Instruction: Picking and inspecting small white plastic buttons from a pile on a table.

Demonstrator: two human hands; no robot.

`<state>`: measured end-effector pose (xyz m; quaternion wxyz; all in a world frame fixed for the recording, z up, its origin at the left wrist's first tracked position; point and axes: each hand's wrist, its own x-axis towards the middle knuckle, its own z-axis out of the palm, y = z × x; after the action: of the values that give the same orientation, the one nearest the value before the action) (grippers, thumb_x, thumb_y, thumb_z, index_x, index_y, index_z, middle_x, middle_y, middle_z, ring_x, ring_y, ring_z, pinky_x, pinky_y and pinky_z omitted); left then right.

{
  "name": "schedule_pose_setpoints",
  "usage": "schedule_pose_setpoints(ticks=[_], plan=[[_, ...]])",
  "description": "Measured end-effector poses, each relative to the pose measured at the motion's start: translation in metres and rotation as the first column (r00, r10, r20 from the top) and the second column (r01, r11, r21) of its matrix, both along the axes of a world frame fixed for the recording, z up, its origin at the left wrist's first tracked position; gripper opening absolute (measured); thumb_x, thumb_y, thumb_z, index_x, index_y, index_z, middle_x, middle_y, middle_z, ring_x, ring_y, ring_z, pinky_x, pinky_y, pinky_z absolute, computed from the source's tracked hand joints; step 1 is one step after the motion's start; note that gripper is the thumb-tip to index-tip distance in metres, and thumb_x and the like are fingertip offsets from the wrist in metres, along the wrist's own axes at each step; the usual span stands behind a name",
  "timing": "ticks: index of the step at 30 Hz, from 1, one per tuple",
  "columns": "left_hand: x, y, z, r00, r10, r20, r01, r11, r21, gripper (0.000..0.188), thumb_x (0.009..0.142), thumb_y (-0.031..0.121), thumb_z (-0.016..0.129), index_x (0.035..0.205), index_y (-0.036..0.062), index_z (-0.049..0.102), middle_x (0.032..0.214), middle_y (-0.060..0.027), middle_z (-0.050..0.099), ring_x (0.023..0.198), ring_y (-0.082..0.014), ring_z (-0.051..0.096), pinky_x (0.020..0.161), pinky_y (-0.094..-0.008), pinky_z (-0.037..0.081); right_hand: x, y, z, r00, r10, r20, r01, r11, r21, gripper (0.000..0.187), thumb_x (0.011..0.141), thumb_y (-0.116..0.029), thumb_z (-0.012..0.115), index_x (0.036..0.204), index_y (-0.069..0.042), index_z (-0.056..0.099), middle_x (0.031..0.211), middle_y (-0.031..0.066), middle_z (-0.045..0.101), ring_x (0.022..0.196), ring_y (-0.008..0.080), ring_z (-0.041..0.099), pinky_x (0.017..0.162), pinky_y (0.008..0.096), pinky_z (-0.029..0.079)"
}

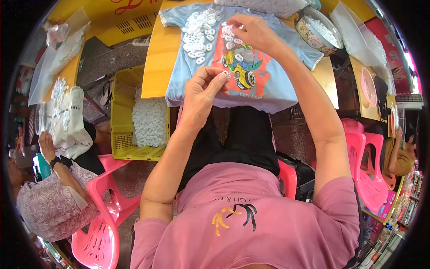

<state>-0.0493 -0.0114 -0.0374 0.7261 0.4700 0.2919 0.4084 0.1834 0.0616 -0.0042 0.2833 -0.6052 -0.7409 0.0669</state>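
My left hand is pinched, with a small white plastic piece between thumb and forefinger, held above the near part of a light-blue T-shirt with a printed car picture. Farther off, my right hand bends down with its fingertips drawn together at a small group of white oval pieces; whatever lies between those fingertips is too small to make out. To their left spreads a bigger heap of white oval pieces with dark holes. The shirt lies flat across the table and hangs over its near edge.
The yellow table carries a round tub of white pieces at the far right. On the floor at left stands a yellow crate filled with white pieces. Pink chairs flank me. Another person's hand rests at the left table.
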Motion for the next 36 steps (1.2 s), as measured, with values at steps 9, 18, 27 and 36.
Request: schedule_pose_setpoints(ticks=[9, 18, 27, 36], plan=[[0.0, 0.001, 0.003, 1.0, -0.007, -0.012, 0.006, 1.0, -0.012, 0.017, 0.091, 0.015, 0.065, 0.098, 0.0005, 0.061, 0.087, -0.0045, 0.064, 0.074, -0.0112, 0.06, 0.07, -0.0254, 0.05, -0.008, -0.027, 0.002, 0.938, 0.136, 0.32, -0.14, 0.99, -0.009, 0.021, 0.085, -0.023, 0.064, 0.101, -0.01, 0.068, 0.093, 0.0094, 0.062, 0.088, 0.0312, 0.061, 0.075, 0.0392, 0.049], [-0.002, 0.005, 0.015, 0.996, 0.015, 0.089, -0.007, 0.996, -0.094, 0.017, 0.092, 0.014, 0.063, 0.101, 0.0003, 0.06, 0.088, -0.0061, 0.064, 0.076, -0.0118, 0.06, 0.071, -0.0266, 0.051, -0.006, -0.04, -0.001, 0.976, 0.162, -0.142, -0.162, 0.987, 0.017, 0.022, 0.086, -0.02, 0.067, 0.1, -0.004, 0.066, 0.08, 0.0051, 0.063, 0.07, 0.0167, 0.058, 0.064, 0.0303, 0.047], [0.021, 0.01, 0.033, 0.993, -0.011, 0.119, 0.019, 0.997, -0.071, 0.019, 0.092, 0.015, 0.064, 0.101, -0.0008, 0.059, 0.089, -0.0078, 0.064, 0.077, -0.0129, 0.061, 0.071, -0.0272, 0.052, -0.01, -0.086, 0.008, 0.388, -0.185, -0.903, -0.119, 0.961, -0.248, 0.024, 0.091, -0.018, 0.066, 0.107, -0.001, 0.066, 0.086, 0.0029, 0.067, 0.065, 0.0051, 0.054, 0.06, 0.0197, 0.047], [0.041, 0.003, 0.038, 0.987, 0.022, 0.157, -0.012, 0.998, -0.063, 0.021, 0.091, 0.015, 0.066, 0.102, -0.0006, 0.059, 0.089, -0.0079, 0.064, 0.076, -0.0121, 0.061, 0.07, -0.0265, 0.051, -0.029, -0.115, 0.012, 0.15, -0.129, -0.98, -0.071, 0.988, -0.141, 0.019, 0.09, -0.014, 0.066, 0.104, -0.001, 0.067, 0.087, 0.0061, 0.067, 0.064, 0.0055, 0.055, 0.059, 0.0222, 0.049]])
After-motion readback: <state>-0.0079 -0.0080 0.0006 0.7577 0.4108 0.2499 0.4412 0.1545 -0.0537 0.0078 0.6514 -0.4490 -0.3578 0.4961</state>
